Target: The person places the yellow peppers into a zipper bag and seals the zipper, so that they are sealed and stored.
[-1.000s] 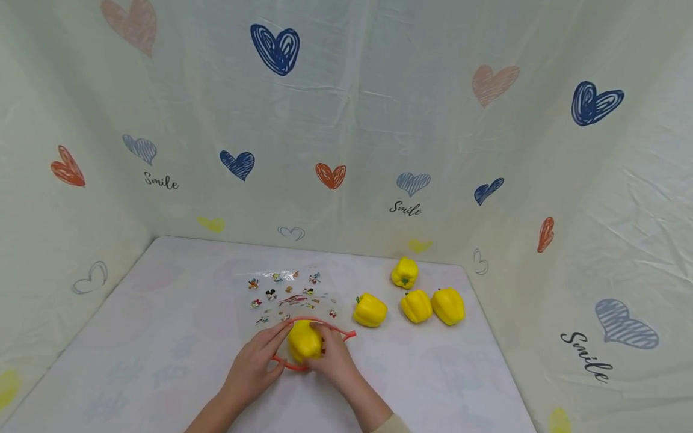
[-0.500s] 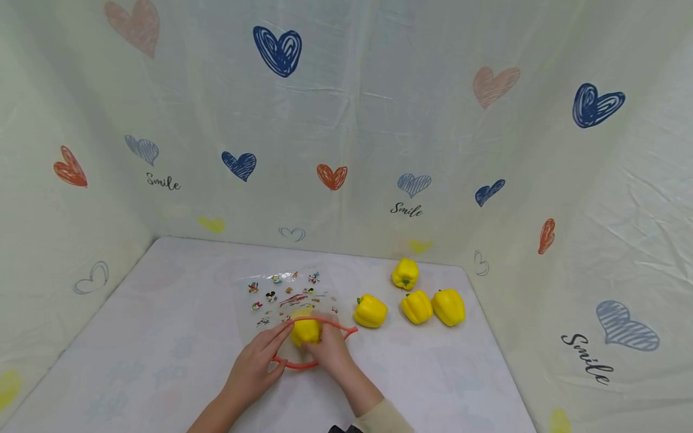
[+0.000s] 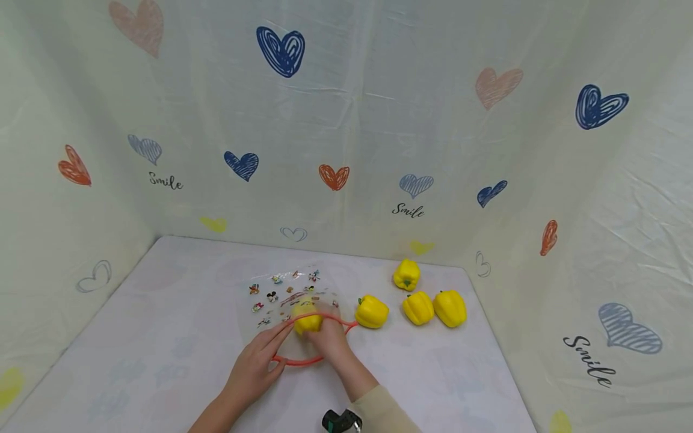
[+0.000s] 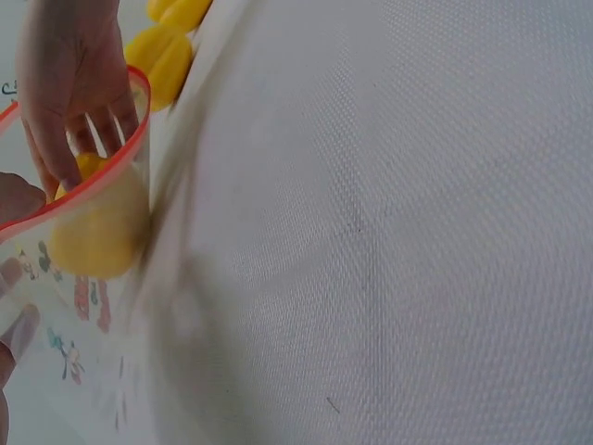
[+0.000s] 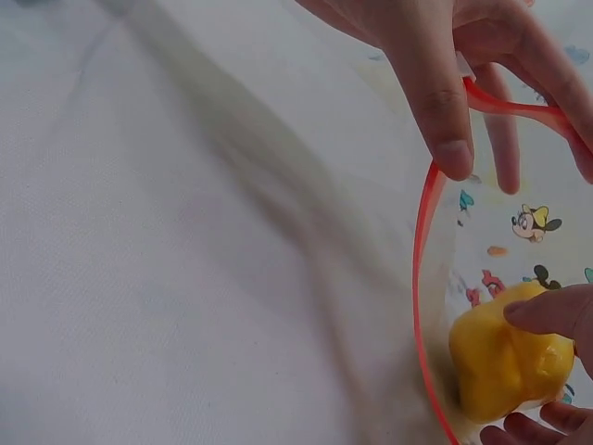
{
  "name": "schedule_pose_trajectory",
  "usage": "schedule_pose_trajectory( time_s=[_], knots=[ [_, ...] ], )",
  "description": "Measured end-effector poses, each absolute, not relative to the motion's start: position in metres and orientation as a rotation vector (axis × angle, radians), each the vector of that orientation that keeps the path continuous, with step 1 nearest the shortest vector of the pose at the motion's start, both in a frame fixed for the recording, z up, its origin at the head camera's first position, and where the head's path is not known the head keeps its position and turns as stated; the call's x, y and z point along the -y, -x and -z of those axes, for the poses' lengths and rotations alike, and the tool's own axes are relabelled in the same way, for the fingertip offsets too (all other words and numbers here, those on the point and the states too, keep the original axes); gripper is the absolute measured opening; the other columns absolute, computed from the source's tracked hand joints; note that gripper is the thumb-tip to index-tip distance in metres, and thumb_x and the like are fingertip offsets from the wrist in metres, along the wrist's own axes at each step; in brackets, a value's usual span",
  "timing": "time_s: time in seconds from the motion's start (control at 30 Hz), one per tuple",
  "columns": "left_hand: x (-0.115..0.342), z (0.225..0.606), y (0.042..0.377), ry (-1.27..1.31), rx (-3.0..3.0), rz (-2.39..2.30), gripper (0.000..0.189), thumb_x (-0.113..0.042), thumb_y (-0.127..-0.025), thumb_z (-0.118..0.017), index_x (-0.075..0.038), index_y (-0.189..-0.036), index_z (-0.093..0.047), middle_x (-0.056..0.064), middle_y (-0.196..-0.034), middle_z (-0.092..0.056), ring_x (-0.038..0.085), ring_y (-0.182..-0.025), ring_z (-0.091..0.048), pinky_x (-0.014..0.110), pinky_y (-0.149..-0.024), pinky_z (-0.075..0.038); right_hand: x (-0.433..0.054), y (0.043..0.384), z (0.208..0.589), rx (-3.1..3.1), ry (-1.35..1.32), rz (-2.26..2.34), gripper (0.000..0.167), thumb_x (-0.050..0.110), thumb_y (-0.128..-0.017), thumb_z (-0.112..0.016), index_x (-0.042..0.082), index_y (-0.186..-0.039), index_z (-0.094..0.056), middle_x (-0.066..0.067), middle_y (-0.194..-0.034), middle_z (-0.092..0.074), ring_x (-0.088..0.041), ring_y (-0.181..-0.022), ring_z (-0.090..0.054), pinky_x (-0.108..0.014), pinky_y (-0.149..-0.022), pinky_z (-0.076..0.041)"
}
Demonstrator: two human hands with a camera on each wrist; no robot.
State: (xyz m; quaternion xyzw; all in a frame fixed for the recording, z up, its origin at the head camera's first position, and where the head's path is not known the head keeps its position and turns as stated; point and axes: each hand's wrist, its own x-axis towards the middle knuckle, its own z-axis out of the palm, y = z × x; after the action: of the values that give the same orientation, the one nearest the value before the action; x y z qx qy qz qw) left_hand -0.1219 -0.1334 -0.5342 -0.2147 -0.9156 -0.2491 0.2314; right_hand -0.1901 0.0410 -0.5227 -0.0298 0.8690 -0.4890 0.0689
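Observation:
A clear plastic bag (image 3: 303, 362) with cartoon prints and a red rim lies on the table, its mouth spread toward me. My left hand (image 3: 252, 364) holds the left side of the rim; in the right wrist view its thumb and fingers are spread at the red edge. Through the mouth reaches my right hand (image 3: 331, 341), gripping a yellow bell pepper (image 3: 307, 319) inside the bag. In the left wrist view the pepper (image 4: 100, 232) shows through the film below the rim, with the right hand's fingers (image 4: 51, 139) at its top.
Several more yellow bell peppers (image 3: 372, 311) lie right of the bag, toward the table's back right corner. The white table (image 3: 135, 337) is bordered by hanging cloth (image 3: 346, 120) printed with hearts. A black device (image 3: 341, 421) shows by the right sleeve (image 3: 384, 412).
The right hand has moved forward with the bell pepper, from the bag's mouth deeper inside. The left hand stays at the rim.

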Motion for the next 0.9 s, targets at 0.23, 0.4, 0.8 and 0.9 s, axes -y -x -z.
schedule_pose_trajectory(
  time_s=[0.23,0.4,0.8,0.9],
  knots=[
    [0.132,0.535,0.123,0.546,2.518,0.686,0.085,-0.003,-0.058,-0.090,-0.010,-0.136,-0.057,0.001,-0.140,-0.053,0.019,-0.114,-0.054,0.038,-0.091,-0.053,-0.038,0.198,0.525,-2.664,0.097,1.496,0.065,0.005,-0.079,-0.080,0.015,-0.138,-0.053,-0.017,-0.137,-0.045,-0.028,-0.106,-0.054,-0.040,-0.091,-0.053],
    [0.131,0.537,0.124,0.540,2.499,0.686,0.084,-0.001,-0.059,-0.089,-0.009,-0.136,-0.058,0.002,-0.139,-0.054,0.019,-0.114,-0.054,0.038,-0.091,-0.052,-0.036,0.203,0.526,-2.706,0.089,1.483,0.062,0.012,-0.080,-0.081,0.016,-0.136,-0.055,-0.018,-0.136,-0.045,-0.030,-0.108,-0.052,-0.040,-0.092,-0.052],
    [0.131,0.537,0.124,0.522,2.504,0.724,0.083,0.002,-0.060,-0.088,-0.010,-0.136,-0.057,0.003,-0.139,-0.054,0.022,-0.116,-0.055,0.040,-0.092,-0.052,-0.032,0.216,0.532,-2.769,0.087,1.439,0.060,0.015,-0.079,-0.082,0.018,-0.133,-0.056,-0.015,-0.133,-0.047,-0.029,-0.112,-0.046,-0.042,-0.090,-0.051],
    [0.131,0.536,0.124,0.515,2.510,0.727,0.083,0.003,-0.061,-0.088,-0.010,-0.137,-0.057,0.003,-0.139,-0.054,0.022,-0.117,-0.054,0.041,-0.093,-0.051,-0.032,0.216,0.532,-2.760,0.080,1.444,0.062,0.015,-0.079,-0.082,0.017,-0.135,-0.055,-0.015,-0.137,-0.046,-0.030,-0.115,-0.045,-0.042,-0.092,-0.051]
  ],
)
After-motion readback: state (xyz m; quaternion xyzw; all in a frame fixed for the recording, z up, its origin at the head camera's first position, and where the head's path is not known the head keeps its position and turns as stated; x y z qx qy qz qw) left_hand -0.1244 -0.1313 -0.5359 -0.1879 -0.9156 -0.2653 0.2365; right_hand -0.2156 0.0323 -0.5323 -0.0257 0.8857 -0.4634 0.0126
